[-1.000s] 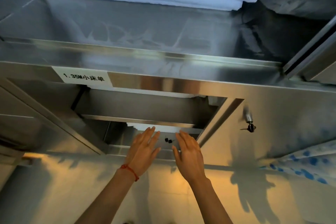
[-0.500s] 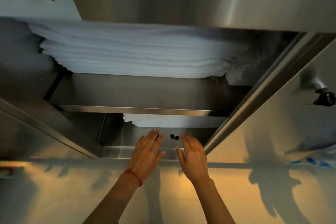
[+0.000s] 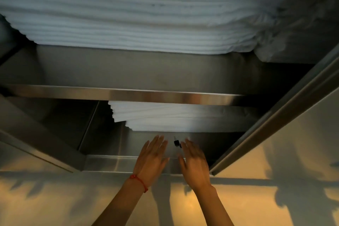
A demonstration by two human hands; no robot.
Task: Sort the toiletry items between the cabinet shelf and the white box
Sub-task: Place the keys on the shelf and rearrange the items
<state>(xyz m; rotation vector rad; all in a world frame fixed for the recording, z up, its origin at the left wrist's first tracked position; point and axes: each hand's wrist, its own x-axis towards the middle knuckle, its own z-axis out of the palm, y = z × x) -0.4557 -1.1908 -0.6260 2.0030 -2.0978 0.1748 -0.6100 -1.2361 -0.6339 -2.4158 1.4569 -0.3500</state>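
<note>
While both hands reach in, I note this:
Left hand: fingers straight, holding nothing.
Right hand: same — flat, empty.
Small bottles: on the cabinet shelf, between my fingertips, black caps.
Handling: probably light, slippery — I would pinch the body, not the cap.

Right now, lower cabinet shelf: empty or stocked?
Stocked: a stack of folded white linens sits at the back, small dark-capped items in front, between both hands.
</note>
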